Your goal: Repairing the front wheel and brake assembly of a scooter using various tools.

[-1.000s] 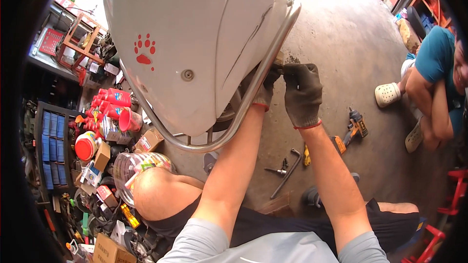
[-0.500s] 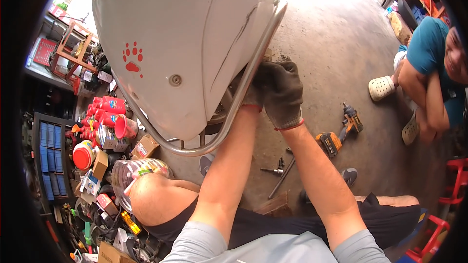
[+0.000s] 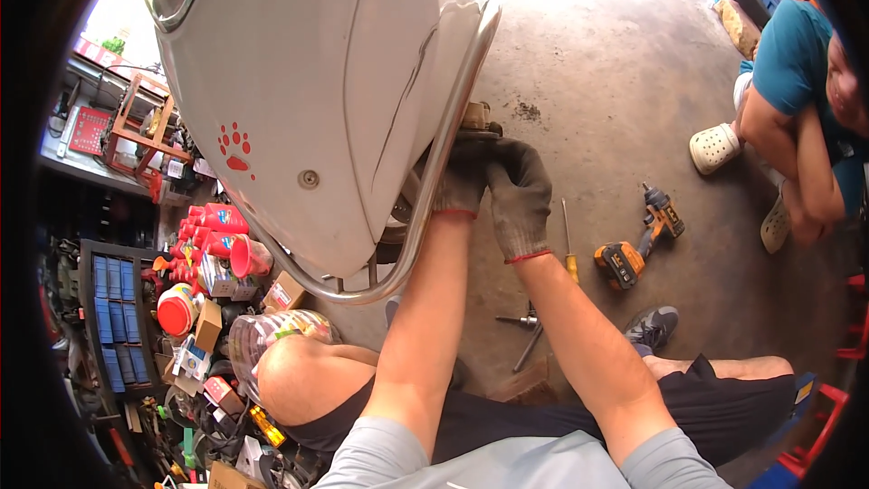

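Note:
A white scooter body panel (image 3: 272, 81) with red paw-print decals and a scratch has a bent metal tube guard (image 3: 391, 279) around it. My left hand (image 3: 458, 183), in a dark glove, reaches under the panel beside the tube, its fingers mostly hidden. Close against it, my right hand (image 3: 520, 195), also gloved, has curled fingers at a dark part below a small tan cylindrical piece (image 3: 477, 115); what it holds is hidden.
A drill (image 3: 661, 213), screwdriver (image 3: 570, 264) and socket wrench (image 3: 527, 344) lie on concrete floor (image 3: 597, 100). A co-worker in teal (image 3: 787, 63) sits at the right, near red stools (image 3: 815, 426). Cluttered bottles (image 3: 217, 240), boxes and blue bins (image 3: 118, 326) fill the left.
My right hand has moved inward and slightly down against my left. The scooter appears further left in view, exposing the tan piece. The co-worker's arms sit slightly higher in the picture.

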A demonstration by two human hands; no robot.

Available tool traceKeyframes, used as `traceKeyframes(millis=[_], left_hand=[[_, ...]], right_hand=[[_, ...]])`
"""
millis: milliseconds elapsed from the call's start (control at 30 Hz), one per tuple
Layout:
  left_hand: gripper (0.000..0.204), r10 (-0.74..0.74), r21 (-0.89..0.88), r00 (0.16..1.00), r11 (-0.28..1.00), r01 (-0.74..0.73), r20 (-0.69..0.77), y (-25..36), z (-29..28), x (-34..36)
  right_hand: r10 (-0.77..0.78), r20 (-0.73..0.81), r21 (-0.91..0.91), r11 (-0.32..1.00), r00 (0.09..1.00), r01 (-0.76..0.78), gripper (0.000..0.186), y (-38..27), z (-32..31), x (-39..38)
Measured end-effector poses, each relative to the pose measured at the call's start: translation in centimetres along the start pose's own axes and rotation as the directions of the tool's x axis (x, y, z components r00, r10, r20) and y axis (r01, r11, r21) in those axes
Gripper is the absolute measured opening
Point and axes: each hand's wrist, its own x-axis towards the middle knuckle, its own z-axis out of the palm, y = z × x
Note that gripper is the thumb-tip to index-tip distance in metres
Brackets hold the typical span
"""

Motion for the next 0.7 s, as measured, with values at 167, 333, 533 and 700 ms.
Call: traceKeyframes(millis=[167,333,533,700], left_hand=[[0.044,-0.032,0.015,0.999,0.999,0.032,0.038,1.1,-0.4,0.2],[0.047,-0.065,-0.084,0.993,0.994,0.073,0.101,0.9,0.8,0.4],[0.049,-0.027,-0.048,0.999,0.998,0.028,0.035,0.2,-0.2,0.7],[0.039,-0.09,0.02,0.993,0.996,0.089,0.07,1.1,-1.1,1.2]], right_hand=[[0.029,-0.034,0.067,0.997,0.999,-0.027,0.029,0.2,1.2,-0.9],[-0.099,-0.032,0.003,0.995,0.995,0.099,0.028,0.2,1.0,-1.3],[0.087,-0.036,0.119,0.99,0.996,-0.082,0.03,0.4,0.9,-0.7],[-0.106,-0.046,0.096,0.989,0.993,0.11,0.029,-0.3,1.6,-1.6]])
